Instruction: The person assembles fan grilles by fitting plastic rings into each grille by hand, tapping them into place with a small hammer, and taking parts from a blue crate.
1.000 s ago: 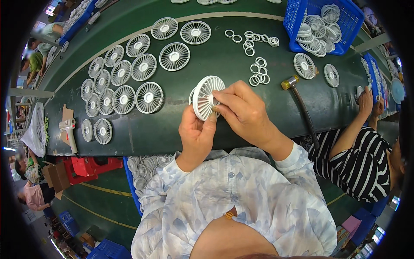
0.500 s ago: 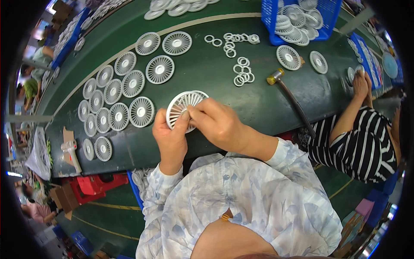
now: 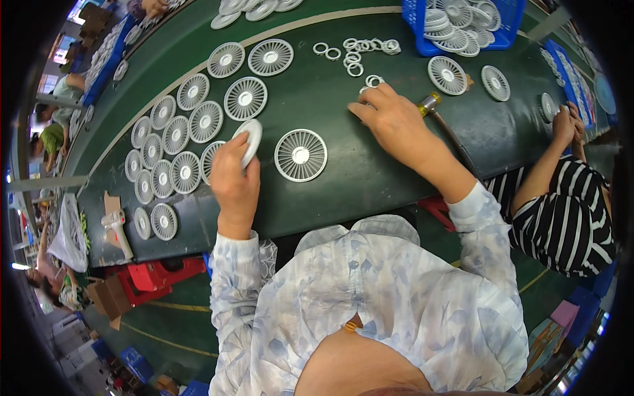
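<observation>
Tilted on edge, a white slotted disc (image 3: 250,142) is gripped between the thumb and fingers of my left hand (image 3: 234,181). It is held up over the grid of discs at the left. A single slotted disc (image 3: 301,156) lies flat on the green table between my hands. My right hand (image 3: 399,125) reaches over a group of small white rings (image 3: 374,80) and hides most of them. Its fingers are stretched out and somewhat apart, with nothing visible in them. Beside that wrist lies a mallet (image 3: 429,103) with a yellow-ended head, partly covered by the hand.
Rows of slotted discs (image 3: 205,121) cover the table's left side. More small rings (image 3: 353,58) lie farther back. A blue basket (image 3: 413,26) of discs stands at the back right. A heat-gun-like tool (image 3: 117,232) lies far left. A co-worker's hands (image 3: 566,125) work at the right.
My hands have separated. The left has moved left with a disc, the right has gone forward and right to the rings. A flat disc now shows on the table between them.
</observation>
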`<state>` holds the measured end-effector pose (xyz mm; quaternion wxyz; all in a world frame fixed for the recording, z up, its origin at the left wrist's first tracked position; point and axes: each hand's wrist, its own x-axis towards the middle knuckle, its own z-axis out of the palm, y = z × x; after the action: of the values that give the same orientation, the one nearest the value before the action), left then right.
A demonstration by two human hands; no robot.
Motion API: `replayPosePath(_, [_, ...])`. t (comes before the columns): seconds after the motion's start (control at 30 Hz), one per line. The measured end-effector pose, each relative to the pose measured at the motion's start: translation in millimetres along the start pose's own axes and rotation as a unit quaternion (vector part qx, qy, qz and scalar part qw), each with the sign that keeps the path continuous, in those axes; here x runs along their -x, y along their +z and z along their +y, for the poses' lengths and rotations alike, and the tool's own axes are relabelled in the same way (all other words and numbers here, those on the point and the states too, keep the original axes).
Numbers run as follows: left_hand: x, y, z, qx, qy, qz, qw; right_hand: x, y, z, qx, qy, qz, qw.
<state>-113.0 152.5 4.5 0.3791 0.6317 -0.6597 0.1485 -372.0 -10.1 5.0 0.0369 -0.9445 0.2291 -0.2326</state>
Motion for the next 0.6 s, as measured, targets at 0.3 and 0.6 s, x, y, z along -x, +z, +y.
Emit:
replayPosePath(0.3, [-4, 11, 16, -0.047, -0.021, -0.175, 0.983, 5, -3, 11, -0.02, -0.022, -0.065, 0.997])
replayPosePath(0.6, [7, 5, 59, 0.026, 0.047, -0.25, 0.967, 8, -19, 7, -0.062, -0.03, 0.004, 0.998])
